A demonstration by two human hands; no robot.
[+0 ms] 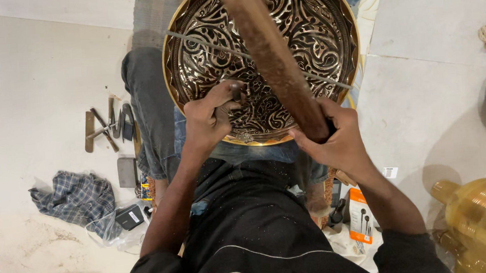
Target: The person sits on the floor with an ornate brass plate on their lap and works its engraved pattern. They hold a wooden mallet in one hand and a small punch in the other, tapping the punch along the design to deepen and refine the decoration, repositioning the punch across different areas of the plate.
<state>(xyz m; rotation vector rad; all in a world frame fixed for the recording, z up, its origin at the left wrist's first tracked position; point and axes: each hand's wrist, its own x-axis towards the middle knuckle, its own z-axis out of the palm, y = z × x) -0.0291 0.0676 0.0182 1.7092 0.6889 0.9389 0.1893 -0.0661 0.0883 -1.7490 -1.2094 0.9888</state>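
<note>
A large round brass plate (304, 29) with dark engraved scrollwork rests on my lap, tilted toward me. My left hand (210, 119) pinches a small metal chisel (235, 91) upright against the plate's lower left area. My right hand (334, 138) grips the lower end of a long brown wooden stick (271, 54), which rises diagonally up and left over the plate. A thin metal rod (202, 42) lies across the plate's face.
Several hand tools (108, 126) lie on the pale floor to the left, with a checked cloth (76, 196) and a small dark box (129, 217) nearer me. A brass vessel (485, 222) stands at lower right. An orange package (360, 216) lies by my right arm.
</note>
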